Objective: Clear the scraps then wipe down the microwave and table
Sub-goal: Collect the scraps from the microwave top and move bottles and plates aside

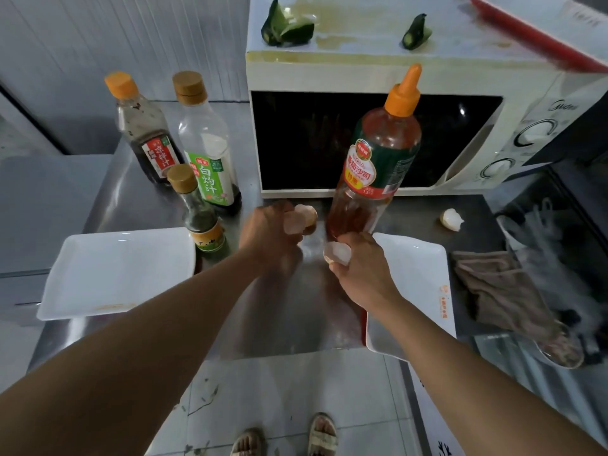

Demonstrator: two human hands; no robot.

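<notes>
hands point(309, 245) clutching eggshells point(304, 218), mid-table point(289, 324)

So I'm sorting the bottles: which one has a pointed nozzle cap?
The tall red sauce bottle in front of the microwave; the other three, left, have flat caps.

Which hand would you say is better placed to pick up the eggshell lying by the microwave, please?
The right hand: that eggshell lies on its side of the table, though it already holds a shell piece.

Both arms extended; left hand point(268, 233) and right hand point(360, 268) curled, gripping.
</notes>
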